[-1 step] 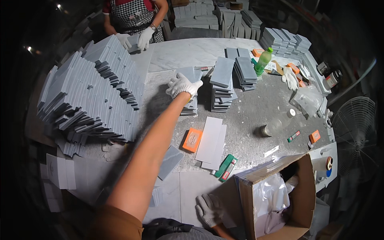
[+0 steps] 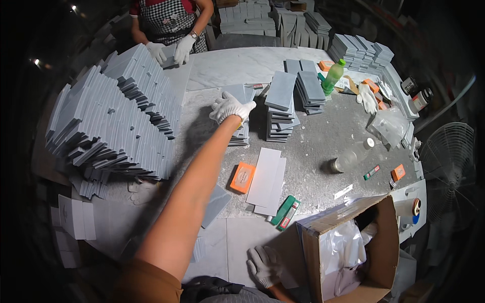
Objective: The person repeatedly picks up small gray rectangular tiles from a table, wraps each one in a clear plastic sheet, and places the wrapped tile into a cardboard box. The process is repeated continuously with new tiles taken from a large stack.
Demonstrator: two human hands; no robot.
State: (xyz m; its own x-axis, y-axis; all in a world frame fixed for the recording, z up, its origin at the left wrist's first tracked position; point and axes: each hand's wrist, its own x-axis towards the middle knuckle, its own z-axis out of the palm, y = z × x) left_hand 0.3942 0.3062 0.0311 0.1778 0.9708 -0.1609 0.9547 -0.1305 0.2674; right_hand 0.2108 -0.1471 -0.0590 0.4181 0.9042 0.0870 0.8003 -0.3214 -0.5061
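Note:
My left hand (image 2: pixel 231 109), in a white knit glove, reaches far forward and lies over the top of a low stack of grey stone tiles (image 2: pixel 240 135). Its fingers bend down toward the left side and its thumb points right; the palm side is hidden. Just right of it stands a taller tile stack (image 2: pixel 281 91), apart from the hand. My right hand (image 2: pixel 265 266), also gloved, rests low on the near table edge with fingers spread and holds nothing. Between the arms lies a flat grey tile (image 2: pixel 216 206), partly covered by my left forearm.
Large tile piles (image 2: pixel 111 116) line the left. Across the table a co-worker's gloved hands (image 2: pixel 174 50) hold a tile. An orange box (image 2: pixel 243 178), white cards (image 2: pixel 264 179) and green box (image 2: pixel 285 212) lie centrally. Bottles (image 2: pixel 351 155) and an open carton (image 2: pixel 308 237) are at right.

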